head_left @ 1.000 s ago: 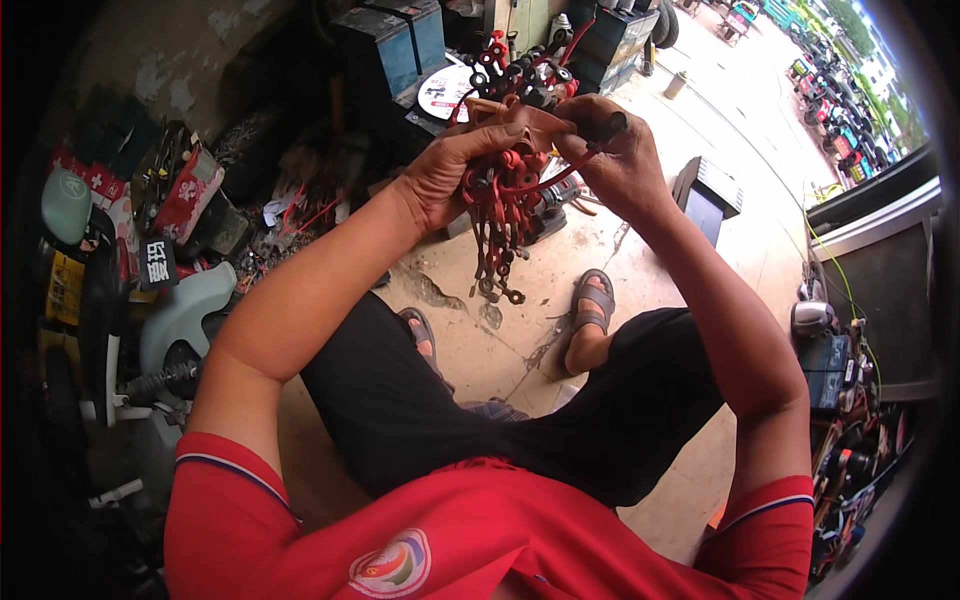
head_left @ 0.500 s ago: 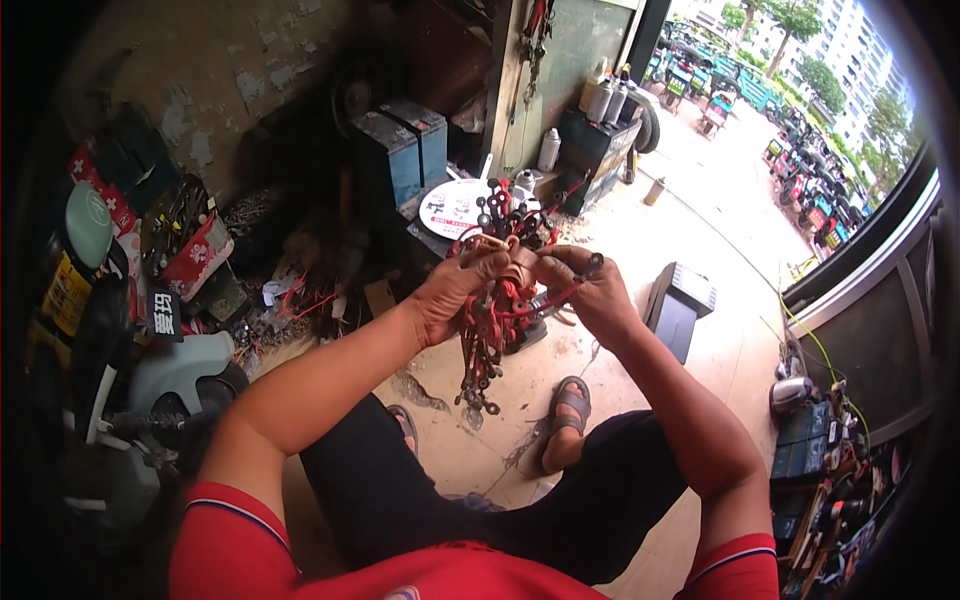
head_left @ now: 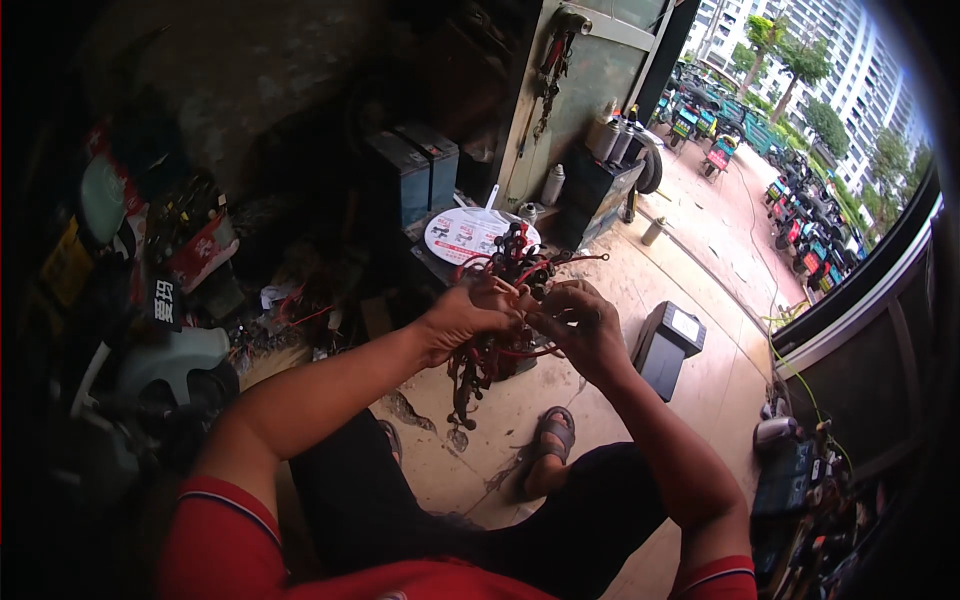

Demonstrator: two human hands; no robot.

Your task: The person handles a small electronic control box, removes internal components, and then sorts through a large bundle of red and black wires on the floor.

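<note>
A bundle of short red and black cables (head_left: 472,375) with ring ends hangs in front of me, above the floor between my feet. My left hand (head_left: 462,322) closes round its left side, thumb pressed toward the middle. On the other side my right hand (head_left: 585,325) has its fingers bent and pinched at the bundle, close to the left fingertips. A reddish-brown band or cable loop (head_left: 495,290) shows between the hands; its exact kind is unclear. One red cable with a ring end (head_left: 590,258) sticks out to the right above my right hand. The fingers hide the bundle's middle.
Behind the bundle lies a round white fan (head_left: 470,228), beside two blue-grey batteries (head_left: 412,170). Spray cans (head_left: 608,140) stand on a dark box by the door. A dark box (head_left: 668,350) sits right on the floor. Clutter fills the left; tools and batteries (head_left: 790,475) line the right.
My right hand has come in closer to my left at the middle of the bundle. The bundle's loose cables have shifted, and one now points out to the right. The view has turned slightly.
</note>
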